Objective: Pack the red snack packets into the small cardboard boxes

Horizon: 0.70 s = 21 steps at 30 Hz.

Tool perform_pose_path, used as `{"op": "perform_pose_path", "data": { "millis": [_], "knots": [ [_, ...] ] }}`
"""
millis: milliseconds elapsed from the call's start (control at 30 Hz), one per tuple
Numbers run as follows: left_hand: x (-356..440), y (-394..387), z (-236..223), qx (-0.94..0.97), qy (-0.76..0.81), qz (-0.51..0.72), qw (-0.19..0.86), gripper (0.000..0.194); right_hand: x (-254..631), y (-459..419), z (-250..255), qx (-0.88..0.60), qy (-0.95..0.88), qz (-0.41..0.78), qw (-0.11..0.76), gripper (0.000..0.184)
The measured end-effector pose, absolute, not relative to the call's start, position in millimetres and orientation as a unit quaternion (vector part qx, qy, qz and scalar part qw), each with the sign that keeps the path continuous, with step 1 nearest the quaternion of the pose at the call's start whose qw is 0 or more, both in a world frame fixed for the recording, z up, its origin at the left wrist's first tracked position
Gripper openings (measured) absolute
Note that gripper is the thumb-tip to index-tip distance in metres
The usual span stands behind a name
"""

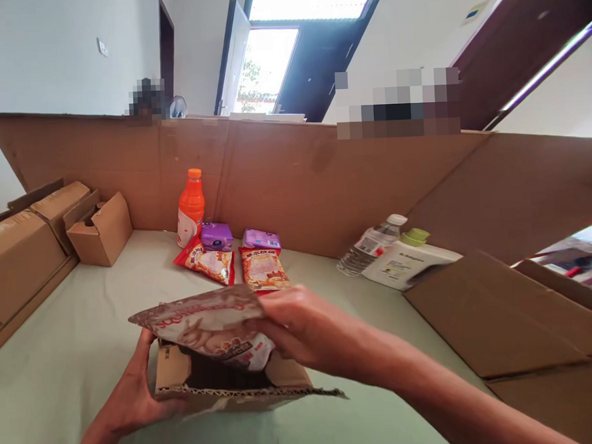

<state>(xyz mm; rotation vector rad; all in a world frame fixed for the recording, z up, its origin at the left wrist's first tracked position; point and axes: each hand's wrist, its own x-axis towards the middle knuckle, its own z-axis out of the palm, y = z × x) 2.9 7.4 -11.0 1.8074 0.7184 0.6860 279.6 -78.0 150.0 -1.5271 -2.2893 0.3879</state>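
While writing on it blurs, right hand (300,323) pinches snack packet (207,324).

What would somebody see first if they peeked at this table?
Right in front, the right hand holds a brown snack bag over a small open cardboard box, which the left hand steadies. Farther back, an orange bottle stands by the cardboard wall, with two red snack packets lying before it.

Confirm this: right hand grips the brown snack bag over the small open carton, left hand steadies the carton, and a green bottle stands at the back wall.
Not quite. In the head view the bottle at the back wall is orange, not green. The rest holds: right hand grips the snack bag over the carton, left hand steadying it.
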Motion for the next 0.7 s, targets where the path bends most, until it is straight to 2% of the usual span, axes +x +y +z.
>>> {"op": "perform_pose_path", "data": {
  "millis": [67,167,200,267,367,433,567,700],
  "knots": [
    [0,9,-17,0.762,0.304,0.285,0.496,0.117,279,-73,145,-0.541,-0.796,0.186,0.199,0.019],
    [-3,10,-24,0.773,0.289,0.292,0.483,0.126,271,-67,134,-0.494,-0.812,0.253,0.182,0.036],
    [-4,11,-25,0.774,0.282,0.291,0.486,0.126,268,-66,132,-0.480,-0.820,0.252,0.182,0.035],
    [-4,11,-26,0.776,0.278,0.287,0.487,0.121,266,-65,130,-0.467,-0.825,0.232,0.217,0.026],
    [-5,11,-27,0.787,0.281,0.290,0.466,0.116,270,-63,128,-0.470,-0.799,0.219,0.304,0.031],
    [-5,10,-29,0.789,0.281,0.294,0.460,0.119,274,-61,122,-0.475,-0.789,0.240,0.307,0.028],
    [-3,10,-29,0.787,0.269,0.306,0.463,0.119,277,-62,109,-0.527,-0.804,0.212,0.176,0.027],
    [-1,10,-20,0.799,0.245,0.313,0.451,0.117,267,-68,129,-0.587,-0.799,0.128,0.023,0.029]
  ]
}}
